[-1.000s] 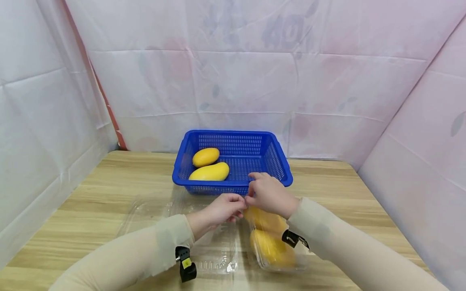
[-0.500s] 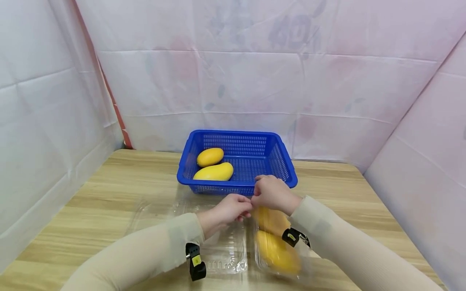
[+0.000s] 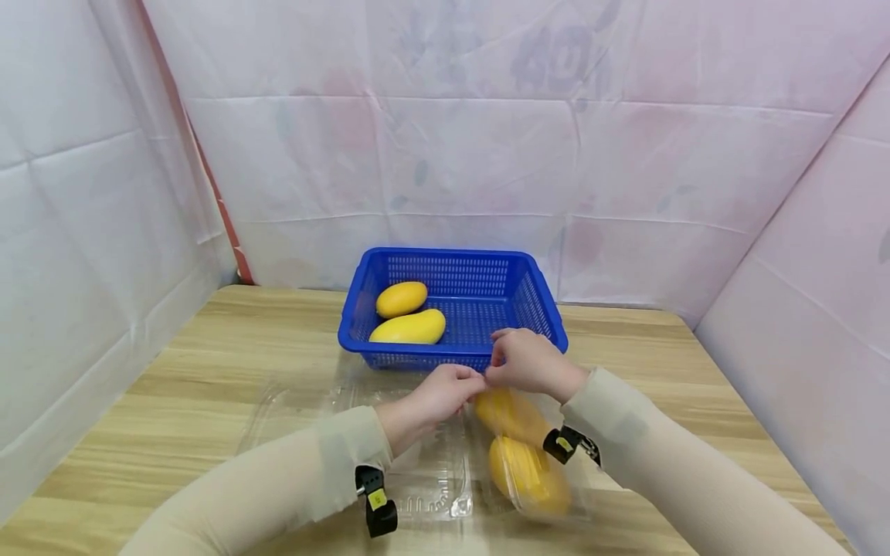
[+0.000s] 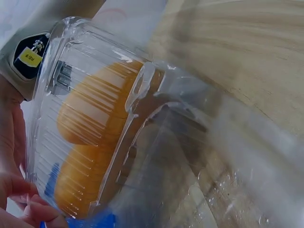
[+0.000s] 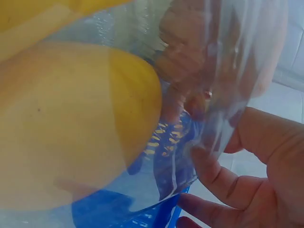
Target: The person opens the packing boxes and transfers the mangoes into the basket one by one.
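I have the left hand (image 3: pixel 439 392) and the right hand (image 3: pixel 530 363) close together at the far end of the clear box (image 4: pixel 47 109), fingertips of both pinching its thin plastic edge. The box sits on the table (image 3: pixel 633 340) in front of the blue basket (image 3: pixel 417 349), with two mangoes (image 3: pixel 528 475) inside it. I see two more mangoes (image 3: pixel 409 328) in the basket's left side, and a clear tray (image 3: pixel 434 483) just left of the box.

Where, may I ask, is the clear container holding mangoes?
In the head view, the clear container is right of centre, in front of the blue basket, by the right hand.
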### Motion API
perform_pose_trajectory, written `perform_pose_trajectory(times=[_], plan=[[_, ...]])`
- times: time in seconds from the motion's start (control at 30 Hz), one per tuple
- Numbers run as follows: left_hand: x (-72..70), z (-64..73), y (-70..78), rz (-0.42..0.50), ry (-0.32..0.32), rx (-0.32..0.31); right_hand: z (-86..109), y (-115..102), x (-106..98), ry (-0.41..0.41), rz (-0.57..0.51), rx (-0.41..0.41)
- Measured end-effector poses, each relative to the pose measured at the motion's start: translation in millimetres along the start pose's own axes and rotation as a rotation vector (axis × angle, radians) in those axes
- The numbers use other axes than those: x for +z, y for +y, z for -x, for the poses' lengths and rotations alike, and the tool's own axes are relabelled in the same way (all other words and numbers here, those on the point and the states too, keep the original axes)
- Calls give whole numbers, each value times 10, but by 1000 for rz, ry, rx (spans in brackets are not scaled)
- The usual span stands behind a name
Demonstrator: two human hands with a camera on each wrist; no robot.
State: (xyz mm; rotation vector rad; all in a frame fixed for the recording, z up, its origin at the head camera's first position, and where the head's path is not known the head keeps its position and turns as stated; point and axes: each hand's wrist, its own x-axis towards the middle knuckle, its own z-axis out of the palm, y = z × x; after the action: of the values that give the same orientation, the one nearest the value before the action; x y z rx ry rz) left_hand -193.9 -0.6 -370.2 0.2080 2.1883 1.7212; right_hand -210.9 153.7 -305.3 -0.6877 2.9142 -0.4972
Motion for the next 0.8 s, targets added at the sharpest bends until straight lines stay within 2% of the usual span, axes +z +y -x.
perform_pose_trajectory(times=[0.23, 0.57, 0.67, 0.8], plan=[[29, -26, -6, 3, 41, 13, -20, 58, 28, 23, -47, -32], [36, -11, 16, -92, 134, 126, -22, 112, 118, 80, -118, -89], [26, -4, 14, -117, 128, 145, -23, 128, 151, 92, -168, -89], [-18, -15, 21, -141, 88, 132, -28, 154, 175, 114, -205, -108]])
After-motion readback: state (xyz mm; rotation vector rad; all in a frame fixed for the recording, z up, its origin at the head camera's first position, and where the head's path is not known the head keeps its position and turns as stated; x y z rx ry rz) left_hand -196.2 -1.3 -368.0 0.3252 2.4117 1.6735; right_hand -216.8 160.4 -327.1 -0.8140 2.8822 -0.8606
